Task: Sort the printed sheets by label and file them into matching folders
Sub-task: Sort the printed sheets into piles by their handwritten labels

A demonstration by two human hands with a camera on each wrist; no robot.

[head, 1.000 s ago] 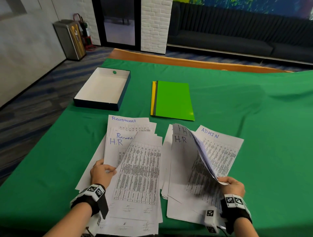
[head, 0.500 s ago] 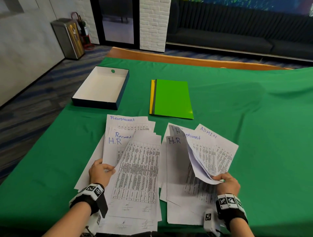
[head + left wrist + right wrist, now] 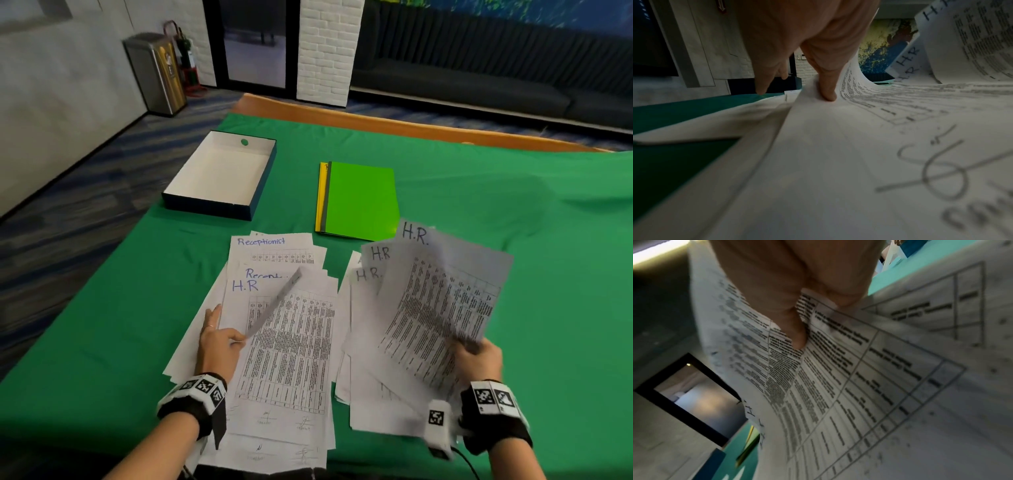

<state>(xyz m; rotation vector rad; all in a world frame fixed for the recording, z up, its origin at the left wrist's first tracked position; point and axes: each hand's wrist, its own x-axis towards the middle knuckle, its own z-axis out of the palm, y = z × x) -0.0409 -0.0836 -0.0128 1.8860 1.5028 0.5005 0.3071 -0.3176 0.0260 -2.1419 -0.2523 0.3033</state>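
The right hand point(image 3: 478, 359) pinches a fan of white printed sheets marked "H.R" point(image 3: 442, 301) by their near edge, thumb on top, and holds them tilted up above the right pile of white paper sheets point(image 3: 363, 383). The left hand point(image 3: 219, 342) lifts the left edge of the top printed sheet point(image 3: 291, 342) of the left pile with its thumb under it; its other fingers point(image 3: 760, 76) are nearly straight, and the grip is loose. Both piles lie on the near part of the table with the green cloth point(image 3: 548, 274). Farther away lie flat green and yellow folders point(image 3: 359, 200), just beyond the raised sheets. An open dark blue box with a white inside point(image 3: 222, 174) sits at the far left.
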